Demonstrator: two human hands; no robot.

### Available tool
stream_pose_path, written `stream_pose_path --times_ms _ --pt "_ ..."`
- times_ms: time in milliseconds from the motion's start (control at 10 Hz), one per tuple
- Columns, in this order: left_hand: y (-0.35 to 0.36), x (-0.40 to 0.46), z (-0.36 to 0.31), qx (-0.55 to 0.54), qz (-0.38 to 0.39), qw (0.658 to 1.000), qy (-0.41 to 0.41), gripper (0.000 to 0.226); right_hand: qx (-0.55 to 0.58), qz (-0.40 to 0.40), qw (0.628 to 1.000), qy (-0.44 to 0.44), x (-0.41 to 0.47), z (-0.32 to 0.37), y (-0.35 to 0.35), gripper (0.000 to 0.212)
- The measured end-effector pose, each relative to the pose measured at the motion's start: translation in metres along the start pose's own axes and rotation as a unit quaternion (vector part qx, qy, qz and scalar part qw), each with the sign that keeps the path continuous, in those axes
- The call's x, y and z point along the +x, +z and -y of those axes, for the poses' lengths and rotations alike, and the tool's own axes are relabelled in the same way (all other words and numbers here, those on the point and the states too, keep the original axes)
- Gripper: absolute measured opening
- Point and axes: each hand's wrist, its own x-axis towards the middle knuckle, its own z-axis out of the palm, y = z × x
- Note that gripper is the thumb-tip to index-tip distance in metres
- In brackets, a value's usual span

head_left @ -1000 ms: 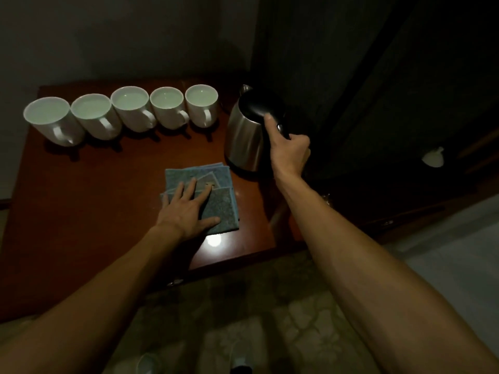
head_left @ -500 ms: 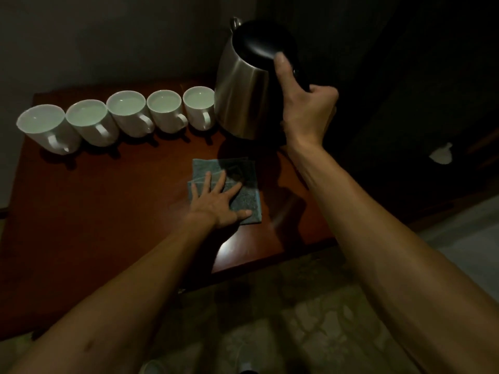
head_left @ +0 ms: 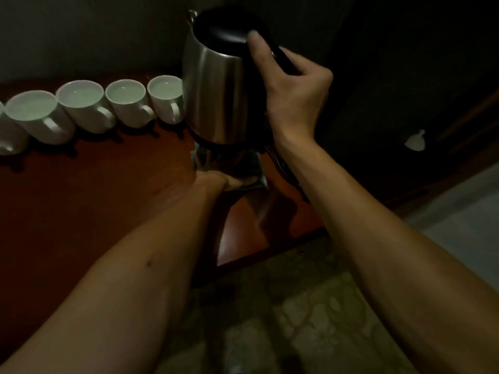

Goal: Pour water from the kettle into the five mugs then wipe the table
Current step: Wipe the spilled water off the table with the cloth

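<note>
Here, a row of white mugs (head_left: 127, 106) stands left of the raised steel kettle (head_left: 218, 85), which hides most of the left hand (head_left: 229, 180) on the cloth (head_left: 258, 171); its grip is unclear. The right hand (head_left: 294, 93) grips the black handle.

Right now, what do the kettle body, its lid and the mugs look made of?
Kettle body: brushed steel by the look, soft streaked reflections. Lid: black, glossy, probably plastic. Mugs: white glazed ceramic, likely, with thick rims and a smooth sheen. Dim light leaves all three uncertain.
</note>
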Motion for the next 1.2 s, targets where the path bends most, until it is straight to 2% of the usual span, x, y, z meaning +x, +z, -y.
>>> stream_pose_path --times_ms 100,200,300,400,500,700,1000,1100,1200 --pt "-0.012 -0.009 -0.018 0.050 -0.009 0.997 0.060 0.129 -0.009 0.027 0.994 -0.105 -0.012 -0.002 -0.014 0.035" --pt "-0.008 -0.019 -0.004 0.064 -0.016 0.996 0.063 0.115 -0.110 -0.074 0.973 -0.189 -0.011 0.000 -0.012 0.037" --pt "-0.023 -0.069 -0.007 0.096 -0.029 0.992 0.074 0.094 -0.047 -0.061 0.995 -0.066 -0.014 0.011 -0.005 0.041" --pt "-0.015 -0.090 0.021 0.117 0.008 0.992 0.036 0.095 0.002 0.013 1.000 -0.006 -0.008 0.019 0.013 0.042" --pt "-0.004 -0.135 0.058 0.113 -0.012 0.993 0.031 0.093 0.040 0.001 0.999 0.021 -0.006 0.030 0.031 0.040" --pt "-0.003 -0.136 0.058 0.134 0.011 0.990 0.031 0.093 0.086 0.012 0.996 0.007 -0.005 0.032 0.033 0.045" --pt "-0.015 -0.092 0.008 0.153 0.024 0.987 0.051 0.095 0.040 -0.036 0.999 0.003 0.011 0.030 0.005 0.046" --pt "0.002 -0.122 0.022 0.147 0.011 0.986 0.073 0.092 0.013 -0.050 0.999 0.002 0.017 0.037 -0.004 0.039" --pt "0.020 -0.140 0.032 0.146 0.004 0.985 0.090 0.089 0.036 -0.055 0.998 0.019 0.021 0.037 -0.004 0.045"
